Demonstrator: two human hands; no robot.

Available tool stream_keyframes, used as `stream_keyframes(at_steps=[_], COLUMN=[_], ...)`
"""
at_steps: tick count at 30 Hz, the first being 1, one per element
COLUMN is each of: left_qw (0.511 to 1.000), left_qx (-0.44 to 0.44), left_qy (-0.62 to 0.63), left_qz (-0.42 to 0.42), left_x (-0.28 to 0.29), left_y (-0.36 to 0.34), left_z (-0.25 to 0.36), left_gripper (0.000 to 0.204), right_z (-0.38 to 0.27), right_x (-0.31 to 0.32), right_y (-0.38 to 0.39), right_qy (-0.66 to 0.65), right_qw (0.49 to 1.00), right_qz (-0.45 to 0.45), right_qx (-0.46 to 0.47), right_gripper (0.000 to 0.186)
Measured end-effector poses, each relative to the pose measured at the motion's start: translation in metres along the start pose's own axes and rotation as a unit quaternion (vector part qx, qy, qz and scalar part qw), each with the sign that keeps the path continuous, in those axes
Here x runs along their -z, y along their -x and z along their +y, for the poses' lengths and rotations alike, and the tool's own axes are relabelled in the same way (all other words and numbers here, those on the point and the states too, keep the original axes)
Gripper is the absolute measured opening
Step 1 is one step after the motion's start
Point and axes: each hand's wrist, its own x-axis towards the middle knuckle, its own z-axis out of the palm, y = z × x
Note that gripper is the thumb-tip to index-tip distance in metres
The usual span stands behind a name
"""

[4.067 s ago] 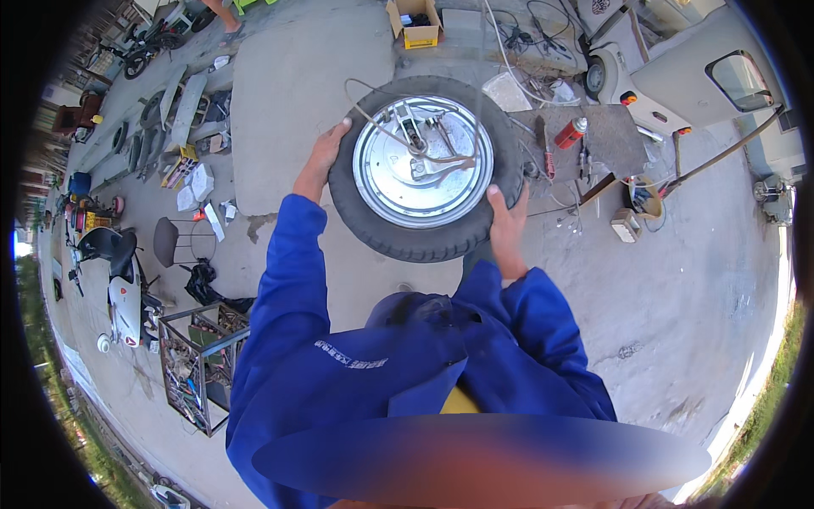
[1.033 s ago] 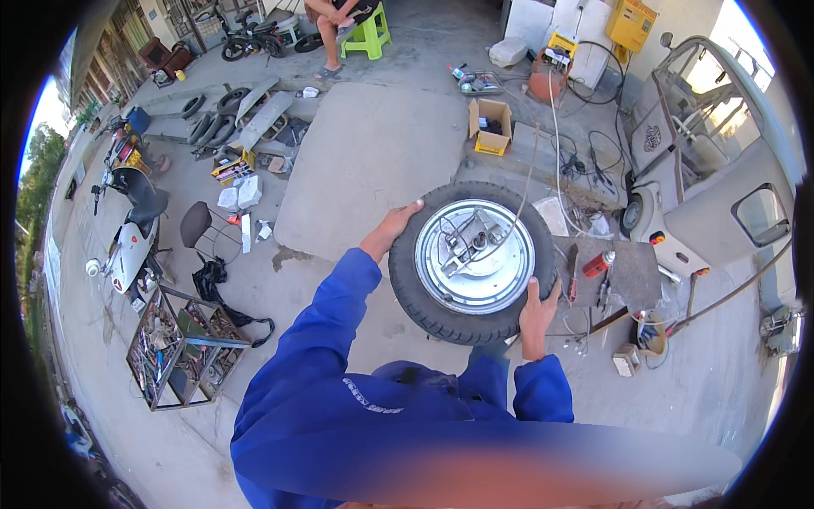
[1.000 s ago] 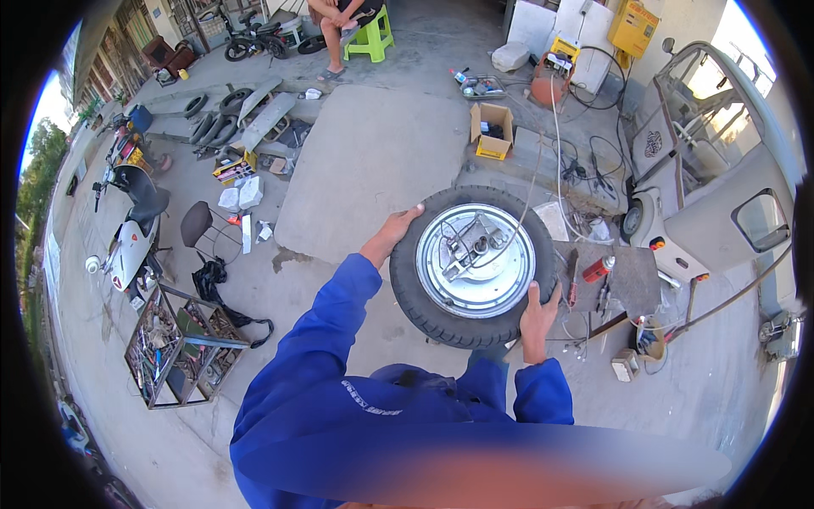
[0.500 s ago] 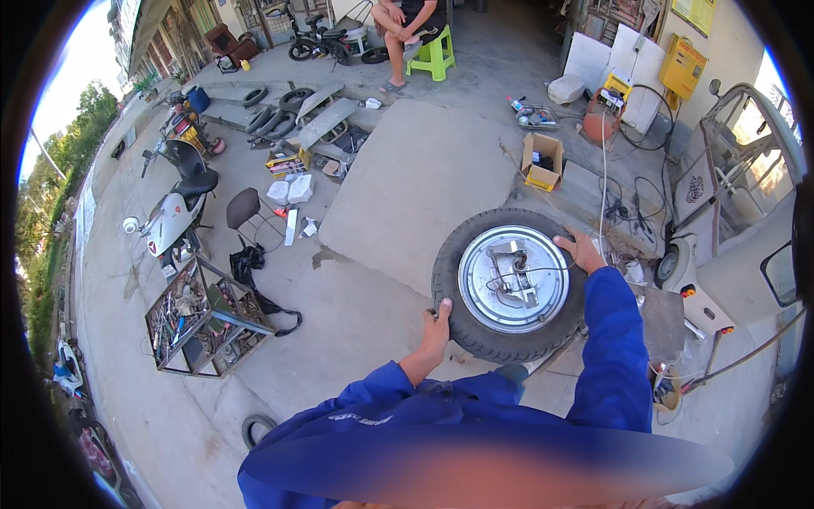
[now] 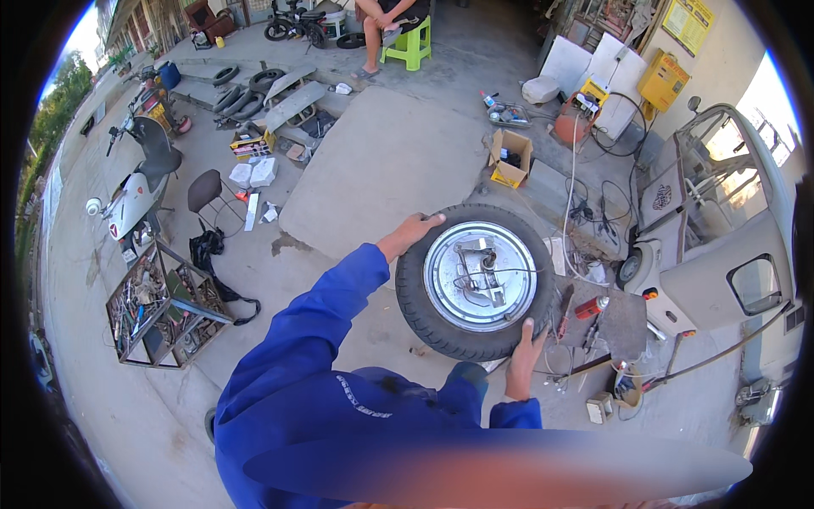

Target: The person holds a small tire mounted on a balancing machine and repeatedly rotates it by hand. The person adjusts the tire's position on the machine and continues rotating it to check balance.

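Both my hands hold a wheel with a thick black tyre and a silver hub carrying a metal bracket and a thin cable. My left hand wraps the far left part of the tyre, its thumb on top. On the near right edge lies my right hand, its thumb up against the sidewall and the other fingers mostly hidden. The hub faces up toward me. What the wheel rests on is hidden beneath it.
Right of the wheel, a red can and hand tools lie on a dark board. A metal tool rack stands left. A grey vehicle is at right. Beyond sit a cardboard box and a person on a green stool.
My left hand has moved from the near left to the far left of the tyre. My right hand has shifted from the far right to the near right. The hub bracket has turned slightly.
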Motion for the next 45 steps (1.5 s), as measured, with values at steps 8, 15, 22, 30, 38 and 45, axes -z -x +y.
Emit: stream_keyframes(at_steps=[8,15,22,30,38,45], left_qw=[0.999,0.999,0.998,0.967,0.962,0.995], left_qx=[-0.029,0.004,0.016,0.005,0.008,-0.020], left_qy=[0.020,-0.018,0.031,0.161,0.137,0.056], left_qz=[-0.018,-0.048,-0.054,0.199,0.238,0.085], left_x=[-0.002,-0.001,0.004,-0.036,-0.058,-0.010], left_y=[-0.005,-0.007,-0.021,0.081,0.117,0.056], left_z=[0.000,0.009,-0.009,-0.077,-0.125,-0.034], left_gripper=[0.079,0.082,0.078,0.078,0.085,0.108], right_z=[-0.012,-0.012,-0.022,-0.024,-0.033,-0.003], right_x=[-0.028,-0.032,-0.028,0.004,-0.017,0.000], right_y=[0.016,0.019,0.018,-0.127,-0.174,-0.016], right_qy=[-0.004,-0.052,0.060,0.035,0.103,0.000], right_qw=[0.997,0.995,0.995,0.982,0.976,1.000], right_qz=[0.077,0.083,0.067,-0.186,-0.186,0.008], right_qx=[0.001,0.011,0.035,-0.005,0.035,-0.028], right_gripper=[0.084,0.088,0.090,0.074,0.075,0.094])
